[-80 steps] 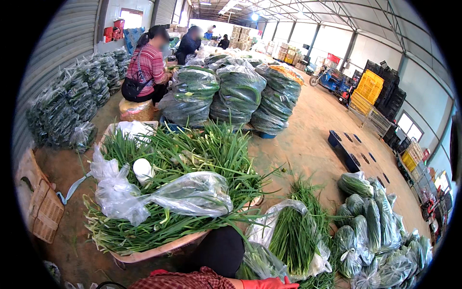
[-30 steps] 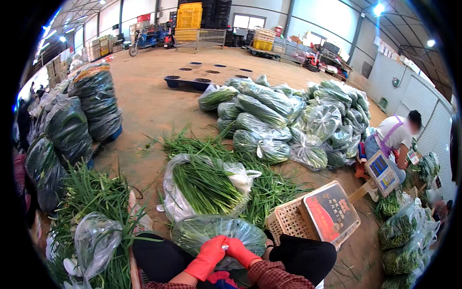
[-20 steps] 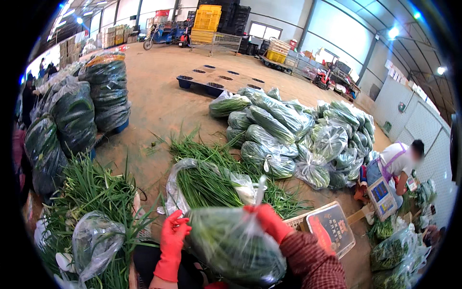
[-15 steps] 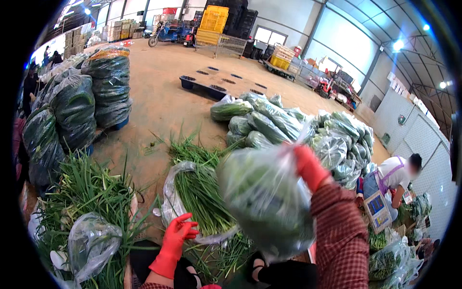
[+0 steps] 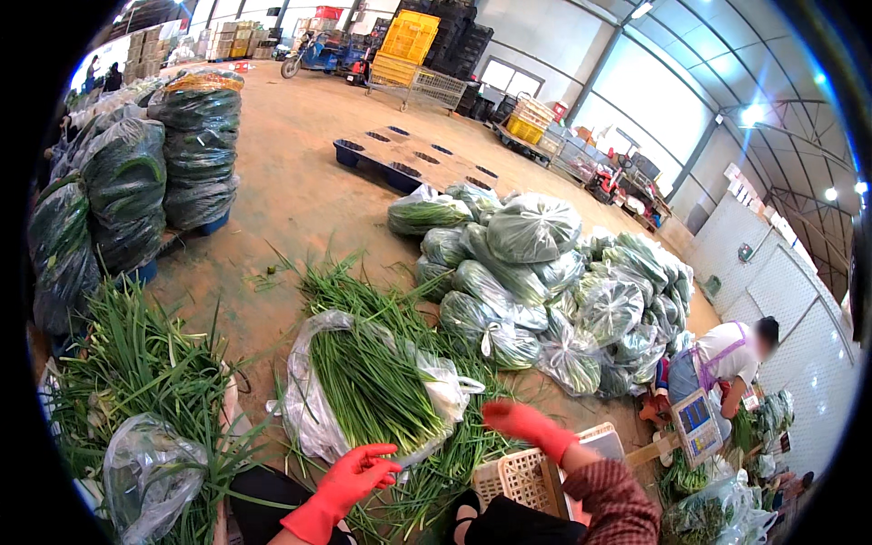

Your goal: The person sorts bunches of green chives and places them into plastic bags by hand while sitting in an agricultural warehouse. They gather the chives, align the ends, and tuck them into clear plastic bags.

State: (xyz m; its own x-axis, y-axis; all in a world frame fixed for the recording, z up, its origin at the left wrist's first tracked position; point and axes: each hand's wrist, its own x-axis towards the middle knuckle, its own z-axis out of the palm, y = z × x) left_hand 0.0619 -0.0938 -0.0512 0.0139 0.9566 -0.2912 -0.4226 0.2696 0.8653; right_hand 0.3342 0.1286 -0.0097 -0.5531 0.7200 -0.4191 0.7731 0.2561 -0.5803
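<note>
My left hand (image 5: 352, 477), in a red rubber glove, is empty, its fingers loosely stretched at the near edge of an opened plastic bag (image 5: 300, 400). Long green scallions or chives (image 5: 372, 381) lie in that bag. My right hand (image 5: 529, 427), gloved likewise and a little blurred, holds nothing; its fingers extend leftward above loose green stalks (image 5: 477, 400). Beneath my right forearm is a cream plastic basket (image 5: 495, 477) by a scale with a display panel (image 5: 698, 427). A knotted bag of greens (image 5: 534, 227) rests atop the heap of filled bags (image 5: 609, 309).
Unbagged greens (image 5: 136, 363) and a crumpled clear bag (image 5: 154, 472) are at my left. Tall wrapped bundles (image 5: 195, 150) stand behind them. A low pallet (image 5: 413, 159) lies on the floor farther off. At right, a person (image 5: 727, 359) bends over more greens.
The bag of greens has left my right hand and sits on the heap. That hand has drawn back nearer, uncovering the basket and scale. My left hand has shifted slightly right and down.
</note>
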